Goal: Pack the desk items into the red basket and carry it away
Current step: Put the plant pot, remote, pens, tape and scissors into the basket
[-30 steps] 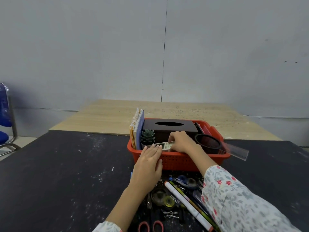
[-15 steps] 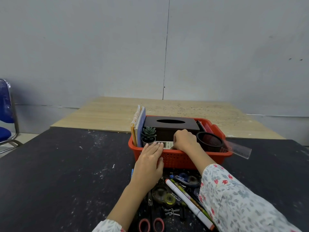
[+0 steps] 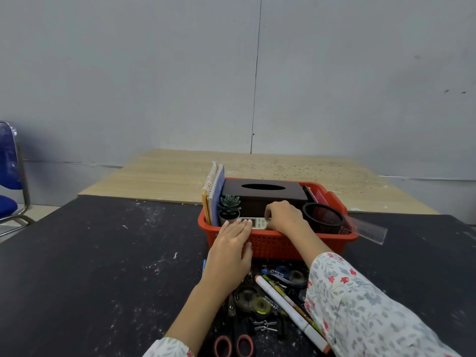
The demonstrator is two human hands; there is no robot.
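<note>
The red basket (image 3: 283, 244) stands on the dark table and holds a dark tissue box (image 3: 262, 193), upright notebooks (image 3: 213, 194), a small potted succulent (image 3: 229, 210), a black mesh cup (image 3: 323, 219) and a clear ruler (image 3: 365, 229) that sticks out over its right rim. My right hand (image 3: 283, 216) holds a white remote control (image 3: 258, 223) inside the basket, along its near wall. My left hand (image 3: 230, 249) lies flat against the basket's near wall, its straight fingers reaching the rim.
On the table in front of the basket lie a white marker (image 3: 291, 314), pens, tape dispensers (image 3: 253, 301), binder clips (image 3: 265, 325) and red-handled scissors (image 3: 233, 345). A wooden tabletop (image 3: 180, 176) adjoins behind. A blue chair (image 3: 9, 176) stands far left.
My right hand has lowered the remote deeper into the basket. My left hand stays against the basket's near wall.
</note>
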